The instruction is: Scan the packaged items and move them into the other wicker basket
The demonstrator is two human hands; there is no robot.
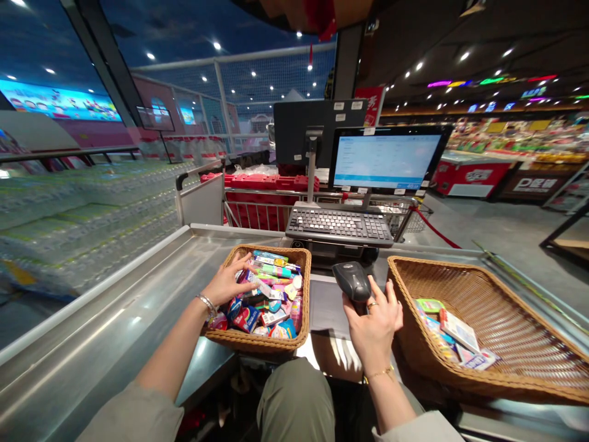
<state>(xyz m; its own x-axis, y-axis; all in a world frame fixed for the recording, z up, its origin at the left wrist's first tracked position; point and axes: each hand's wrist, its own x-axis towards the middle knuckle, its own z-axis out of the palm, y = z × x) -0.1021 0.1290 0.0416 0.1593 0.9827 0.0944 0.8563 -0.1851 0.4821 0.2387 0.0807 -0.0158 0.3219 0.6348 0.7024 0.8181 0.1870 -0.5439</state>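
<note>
We see a smooth, shiny metal checkout counter [105,356] and rough, woven wicker-look baskets [510,301]. Our barcode scanner [350,280] is plastic, faintly glossy; our trousers [297,405] are matt cloth.

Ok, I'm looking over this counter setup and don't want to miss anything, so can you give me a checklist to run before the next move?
1. Scanner held securely: ok, the right hand grips its handle.
2. Left hand at the packages: ok, its fingers are over the left basket.
3. One package gripped: cannot tell, the fingers hide the contact.
4. Right basket in place: ok, upright beside the right hand, a few packages inside.
5. Monitor on: ok, the screen is lit, though its text is too small to read.
6. Keyboard free of hands: ok, neither touches it.
</note>
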